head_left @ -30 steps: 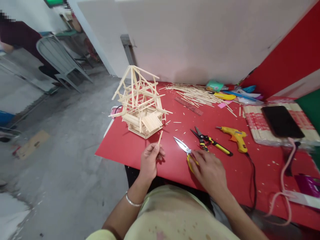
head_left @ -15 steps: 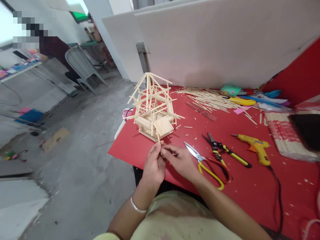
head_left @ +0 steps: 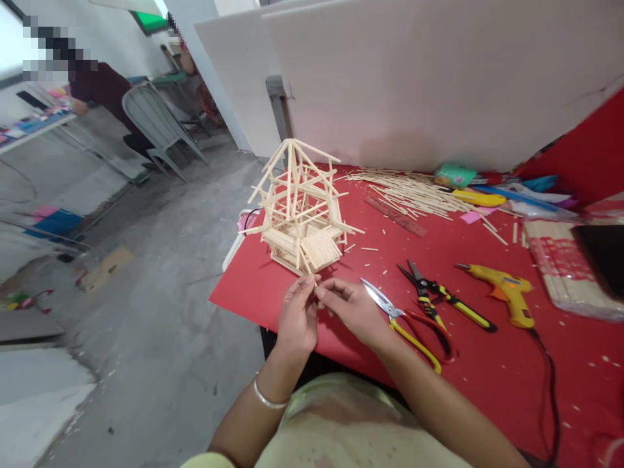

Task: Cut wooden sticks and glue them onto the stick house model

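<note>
A thin wooden stick (head_left: 307, 262) is pinched at its near end between the fingers of my left hand (head_left: 298, 311) and my right hand (head_left: 347, 305). Both hands are closed, fingertips almost touching, at the table's front edge. Just beyond them stands a small house-shaped frame of wooden sticks (head_left: 292, 201), with an open pointed roof and a slatted panel (head_left: 320, 249) at its front. The stick's far end overlaps the frame in view; I cannot tell if it touches. Scissors (head_left: 390, 309) with red and yellow handles lie right of my right hand.
On the red table (head_left: 487, 377) lie pliers-like cutters (head_left: 429, 286), a yellow glue gun (head_left: 509, 289) with a cord, a ruler (head_left: 394, 216) and a pile of sticks (head_left: 409, 192). A bagged stick pack (head_left: 560, 266) sits at right. A white board (head_left: 414, 84) stands behind. A person sits far left.
The stick between my hands has tilted, its far end shifting slightly left. My right hand's fingertips have risen a little towards the stick. The whole view has shifted slightly.
</note>
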The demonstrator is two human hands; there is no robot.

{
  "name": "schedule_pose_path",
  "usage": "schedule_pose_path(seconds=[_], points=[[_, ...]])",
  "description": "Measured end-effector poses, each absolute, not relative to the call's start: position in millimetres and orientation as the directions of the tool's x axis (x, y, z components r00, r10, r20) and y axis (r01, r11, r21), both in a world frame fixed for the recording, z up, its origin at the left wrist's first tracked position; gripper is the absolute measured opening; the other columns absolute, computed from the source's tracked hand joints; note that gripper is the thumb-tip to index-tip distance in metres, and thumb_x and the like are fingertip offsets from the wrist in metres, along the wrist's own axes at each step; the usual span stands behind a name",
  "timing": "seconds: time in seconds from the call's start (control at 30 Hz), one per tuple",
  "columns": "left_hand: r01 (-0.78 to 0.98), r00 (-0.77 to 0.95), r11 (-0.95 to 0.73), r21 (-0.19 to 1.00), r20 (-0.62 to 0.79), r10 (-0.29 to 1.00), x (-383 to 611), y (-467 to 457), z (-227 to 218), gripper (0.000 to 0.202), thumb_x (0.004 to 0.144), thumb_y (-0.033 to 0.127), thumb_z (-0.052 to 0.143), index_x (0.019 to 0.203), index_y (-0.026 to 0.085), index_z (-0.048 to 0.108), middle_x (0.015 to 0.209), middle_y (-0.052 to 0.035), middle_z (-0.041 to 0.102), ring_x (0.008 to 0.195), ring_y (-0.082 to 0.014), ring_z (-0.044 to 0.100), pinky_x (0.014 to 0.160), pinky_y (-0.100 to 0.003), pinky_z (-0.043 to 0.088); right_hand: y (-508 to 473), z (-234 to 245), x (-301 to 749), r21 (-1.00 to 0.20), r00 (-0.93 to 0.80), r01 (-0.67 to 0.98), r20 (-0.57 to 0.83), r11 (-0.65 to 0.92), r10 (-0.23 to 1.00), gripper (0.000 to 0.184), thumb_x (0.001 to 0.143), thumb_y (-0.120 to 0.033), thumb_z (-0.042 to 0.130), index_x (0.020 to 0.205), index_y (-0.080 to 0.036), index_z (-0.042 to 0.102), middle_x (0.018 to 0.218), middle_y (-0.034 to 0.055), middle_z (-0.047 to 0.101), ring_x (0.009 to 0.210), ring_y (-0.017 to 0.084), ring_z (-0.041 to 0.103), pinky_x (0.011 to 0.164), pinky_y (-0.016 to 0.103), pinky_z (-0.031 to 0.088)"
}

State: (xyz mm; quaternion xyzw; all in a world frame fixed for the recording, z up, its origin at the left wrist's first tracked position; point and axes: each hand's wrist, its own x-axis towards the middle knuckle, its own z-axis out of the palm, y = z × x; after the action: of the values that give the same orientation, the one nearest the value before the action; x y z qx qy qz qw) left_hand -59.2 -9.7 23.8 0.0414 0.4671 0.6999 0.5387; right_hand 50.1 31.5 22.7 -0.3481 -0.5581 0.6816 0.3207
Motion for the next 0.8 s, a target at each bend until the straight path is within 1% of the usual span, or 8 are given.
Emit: schedule_pose_path(seconds=[0.07,0.17,0.33,0.67,0.8], points=[[-0.692,-0.429,0.012,0.722,-0.425,0.797,-60.3,-7.9,24.0,0.017,0.071,0.026,0.080,0.081,0.017,0.071,0.081,-0.0019,0.068,0.064,-0.0094,0.058,0.059,-0.020,0.046,32.4,22.5,49.8,-0.982,-0.554,-0.055,-0.121,-0.181,0.823,0.028,0.087,-0.045,0.061,0.086,-0.017,0.064,0.070,-0.0020,0.061,0.059,0.009,0.053,0.056,0.022,0.043],[-0.664,-0.454,-0.004,0.748,-0.399,0.797,-60.9,-4.8,20.6,0.017,0.069,0.026,0.081,0.078,0.017,0.070,0.075,-0.0005,0.066,0.062,-0.0096,0.057,0.057,-0.021,0.044,33.5,22.2,50.6,-0.975,-0.557,-0.066,-0.139,-0.210,0.819,0.028,0.087,-0.045,0.061,0.085,-0.018,0.063,0.069,-0.0024,0.061,0.057,0.009,0.052,0.053,0.021,0.043],[-0.652,-0.462,-0.030,0.758,-0.365,0.808,-61.2,-1.7,14.6,0.018,0.069,0.025,0.081,0.078,0.016,0.068,0.073,0.0013,0.063,0.063,-0.0090,0.057,0.060,-0.020,0.045,35.6,17.9,51.5,-0.970,-0.551,-0.071,-0.156,-0.232,0.820,0.028,0.086,-0.046,0.062,0.086,-0.019,0.063,0.071,-0.0021,0.061,0.056,0.008,0.052,0.052,0.020,0.044],[-0.631,-0.488,-0.060,0.774,-0.336,0.805,-60.4,0.9,19.1,0.019,0.067,0.024,0.083,0.075,0.015,0.069,0.069,0.0014,0.063,0.060,-0.0079,0.057,0.058,-0.019,0.045,39.6,16.0,49.4,-0.976,-0.537,-0.060,-0.144,-0.207,0.831,0.030,0.086,-0.048,0.060,0.084,-0.018,0.064,0.069,-0.0023,0.061,0.055,0.008,0.052,0.050,0.020,0.043],[-0.612,-0.475,-0.052,0.789,-0.315,0.822,-61.5,0.8,14.4,0.020,0.070,0.027,0.081,0.077,0.015,0.067,0.067,0.0016,0.062,0.058,-0.0086,0.056,0.057,-0.021,0.045,40.5,14.2,47.9,-0.976,-0.528,-0.078,-0.132,-0.202,0.839,0.032,0.086,-0.050,0.060,0.079,-0.018,0.063,0.066,-0.0032,0.058,0.054,0.008,0.050,0.049,0.020,0.041]])
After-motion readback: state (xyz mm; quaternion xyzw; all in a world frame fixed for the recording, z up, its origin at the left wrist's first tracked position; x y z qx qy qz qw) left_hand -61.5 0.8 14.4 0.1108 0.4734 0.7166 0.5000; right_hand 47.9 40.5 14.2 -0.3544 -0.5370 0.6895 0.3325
